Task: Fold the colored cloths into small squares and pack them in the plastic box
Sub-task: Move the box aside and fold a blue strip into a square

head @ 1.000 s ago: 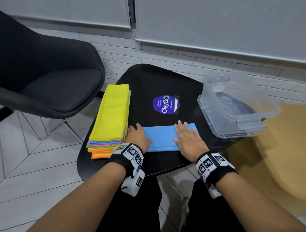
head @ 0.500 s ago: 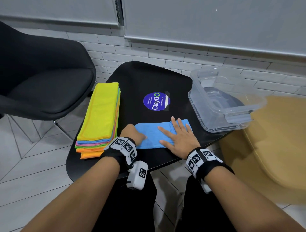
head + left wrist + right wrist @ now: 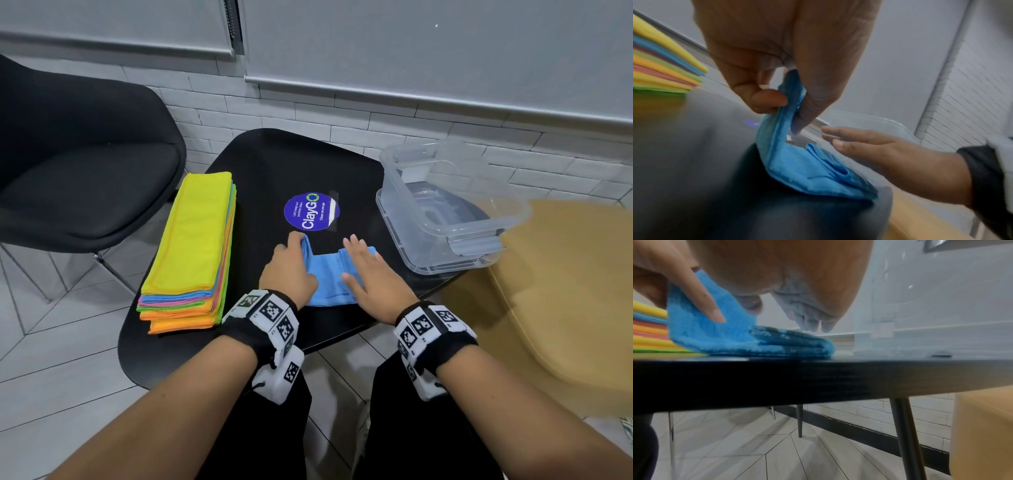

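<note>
- Far left, off the tabletop: a black chair (image 3: 85, 164), not part of the job.
- Along the left edge of the table (image 3: 260, 161) sits the stack of colored cloths (image 3: 191, 246), yellow on top, then blue, pink, green and orange below. Long narrow folds, so my guess is they're waiting their turn to be squared up.
- Left hand (image 3: 289, 270) is pinching the left end of the blue cloth (image 3: 329, 277) between thumb and fingertips; the wrist cam shows that end lifted off the table and standing up. Looks to me like it's being brought over to the right to halve the strip.
- The blue cloth itself lies near the front edge of the tabletop, roughly in the middle, between stack and box. Its right part is flat on the table and already looks a few layers thick.
- Behind it, mid-table, a round blue ClayGo sticker (image 3: 311, 211).
- Right hand (image 3: 373, 274) is flat with fingers straight and spread, on the right half of the cloth, not gripping anything. Probably there to pin that side so the cloth doesn't slide while the other end comes over.
- Right edge of the table: the clear plastic box (image 3: 445, 205), open, no cloth in it that I can see. It overhangs the edge a bit, within easy reach of the right hand.
- So packing hasn't started, I'd say.
</note>
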Available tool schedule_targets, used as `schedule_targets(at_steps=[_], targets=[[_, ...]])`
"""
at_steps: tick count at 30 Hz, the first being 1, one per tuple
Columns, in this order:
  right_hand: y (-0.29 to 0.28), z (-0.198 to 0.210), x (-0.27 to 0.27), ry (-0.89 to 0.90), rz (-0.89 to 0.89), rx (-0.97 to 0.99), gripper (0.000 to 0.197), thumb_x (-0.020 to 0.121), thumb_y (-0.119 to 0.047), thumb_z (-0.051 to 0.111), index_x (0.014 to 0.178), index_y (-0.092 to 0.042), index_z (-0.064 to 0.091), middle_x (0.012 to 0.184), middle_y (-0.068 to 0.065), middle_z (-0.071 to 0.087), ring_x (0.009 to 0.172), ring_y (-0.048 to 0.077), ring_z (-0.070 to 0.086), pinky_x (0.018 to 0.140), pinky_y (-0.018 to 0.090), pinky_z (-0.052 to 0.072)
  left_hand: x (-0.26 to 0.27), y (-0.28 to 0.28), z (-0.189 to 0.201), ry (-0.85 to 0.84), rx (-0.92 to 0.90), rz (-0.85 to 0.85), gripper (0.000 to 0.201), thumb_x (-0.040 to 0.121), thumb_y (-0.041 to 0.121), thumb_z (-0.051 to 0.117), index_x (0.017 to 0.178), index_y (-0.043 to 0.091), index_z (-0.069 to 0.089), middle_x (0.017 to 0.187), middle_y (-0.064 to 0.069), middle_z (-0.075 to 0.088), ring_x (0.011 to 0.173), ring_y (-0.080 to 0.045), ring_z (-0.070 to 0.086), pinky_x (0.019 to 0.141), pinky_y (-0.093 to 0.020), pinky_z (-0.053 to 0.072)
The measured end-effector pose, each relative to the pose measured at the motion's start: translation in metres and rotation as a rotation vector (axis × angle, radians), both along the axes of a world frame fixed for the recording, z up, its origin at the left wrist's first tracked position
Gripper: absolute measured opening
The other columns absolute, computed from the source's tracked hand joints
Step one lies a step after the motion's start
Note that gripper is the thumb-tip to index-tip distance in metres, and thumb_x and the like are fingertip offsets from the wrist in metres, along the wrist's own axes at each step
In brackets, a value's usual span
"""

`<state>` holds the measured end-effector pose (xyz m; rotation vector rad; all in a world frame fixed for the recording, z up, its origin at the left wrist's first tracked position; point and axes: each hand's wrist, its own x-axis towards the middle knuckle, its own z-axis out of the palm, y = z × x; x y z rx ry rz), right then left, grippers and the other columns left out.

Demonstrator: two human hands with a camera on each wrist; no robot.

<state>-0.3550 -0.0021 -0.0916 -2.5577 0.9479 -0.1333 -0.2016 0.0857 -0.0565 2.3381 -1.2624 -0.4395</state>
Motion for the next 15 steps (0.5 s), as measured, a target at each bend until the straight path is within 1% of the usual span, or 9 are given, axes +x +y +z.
schedule_targets(at_steps=[2, 4, 6, 7, 9, 11, 12, 13, 15], targets=[[-0.001, -0.001, -0.010, 0.077, -0.002, -0.065, 0.058, 0.103, -0.027, 0.030, 0.153, -0.012, 0.004, 0.161, 0.002, -0.004, 0.148, 0.013, -0.001, 0.119, 0.029, 0.002, -0.008, -0.004, -0.001, -0.019, -0.011, -0.057, 0.060, 0.084, 0.013, 0.061, 0.135, 0.024, 0.032, 0.116, -0.008, 0.049, 0.096, -0.030, 0.058, 0.072, -0.032, 0.043], [0.001, -0.007, -0.013, 0.173, 0.005, -0.047, 0.058, 0.104, -0.027, 0.027, 0.153, -0.009, 0.003, 0.161, 0.005, -0.005, 0.148, 0.014, -0.002, 0.119, 0.031, 0.003, -0.015, -0.008, -0.004, -0.020, -0.009, -0.109, 0.061, 0.085, 0.016, 0.060, 0.138, 0.024, 0.031, 0.120, -0.007, 0.047, 0.099, -0.030, 0.058, 0.077, -0.034, 0.045], [0.002, -0.012, -0.011, 0.211, -0.001, -0.037, 0.057, 0.104, -0.029, 0.025, 0.153, -0.007, 0.003, 0.161, 0.006, -0.005, 0.148, 0.016, -0.003, 0.119, 0.033, 0.005, -0.020, -0.012, -0.008, -0.012, -0.001, -0.177, 0.065, 0.086, 0.022, 0.060, 0.142, 0.025, 0.029, 0.123, -0.006, 0.047, 0.104, -0.028, 0.056, 0.083, -0.035, 0.046], [0.001, -0.013, -0.010, 0.215, -0.005, -0.041, 0.057, 0.104, -0.029, 0.024, 0.153, -0.007, 0.003, 0.161, 0.006, -0.005, 0.148, 0.016, -0.003, 0.119, 0.033, 0.005, -0.021, -0.013, -0.011, -0.020, 0.011, -0.224, 0.068, 0.086, 0.027, 0.061, 0.145, 0.026, 0.027, 0.124, -0.004, 0.047, 0.109, -0.026, 0.054, 0.087, -0.036, 0.045], [0.000, -0.014, -0.009, 0.215, -0.011, -0.030, 0.057, 0.104, -0.028, 0.025, 0.153, -0.007, 0.004, 0.161, 0.005, -0.005, 0.148, 0.016, -0.003, 0.119, 0.033, 0.006, -0.023, -0.012, -0.016, -0.102, 0.070, -0.322, 0.073, 0.085, 0.044, 0.059, 0.147, 0.031, 0.023, 0.126, 0.003, 0.050, 0.120, -0.022, 0.046, 0.097, -0.041, 0.038], [-0.001, -0.015, -0.011, 0.220, -0.008, -0.014, 0.058, 0.103, -0.028, 0.027, 0.153, -0.007, 0.003, 0.161, 0.005, -0.005, 0.148, 0.016, -0.003, 0.120, 0.034, 0.007, -0.020, -0.011, -0.019, -0.172, 0.088, -0.376, 0.069, 0.085, 0.058, 0.053, 0.145, 0.035, 0.028, 0.118, 0.010, 0.054, 0.121, -0.017, 0.041, 0.099, -0.041, 0.030], [-0.001, -0.016, -0.011, 0.221, -0.004, -0.012, 0.059, 0.103, -0.028, 0.028, 0.153, -0.007, 0.003, 0.161, 0.005, -0.006, 0.148, 0.016, -0.003, 0.120, 0.034, 0.007, -0.016, -0.010, -0.019, -0.150, 0.062, -0.383, 0.062, 0.086, 0.059, 0.050, 0.141, 0.035, 0.035, 0.112, 0.014, 0.055, 0.119, -0.015, 0.040, 0.099, -0.039, 0.027], [-0.002, -0.017, -0.011, 0.217, -0.001, -0.016, 0.059, 0.103, -0.028, 0.028, 0.153, -0.008, 0.004, 0.161, 0.005, -0.005, 0.148, 0.016, -0.003, 0.120, 0.034, 0.007, -0.011, -0.010, -0.019, -0.100, 0.018, -0.382, 0.051, 0.089, 0.054, 0.049, 0.136, 0.035, 0.041, 0.107, 0.016, 0.055, 0.117, -0.013, 0.041, 0.101, -0.038, 0.026], [-0.003, -0.016, -0.011, 0.214, 0.007, -0.027, 0.058, 0.103, -0.029, 0.026, 0.153, -0.009, 0.005, 0.161, 0.004, -0.006, 0.148, 0.015, -0.003, 0.121, 0.034, 0.007, 0.000, -0.009, -0.020, -0.003, -0.055, -0.394, 0.026, 0.094, 0.035, 0.050, 0.120, 0.030, 0.051, 0.107, 0.015, 0.057, 0.117, -0.012, 0.044, 0.105, -0.037, 0.028]])
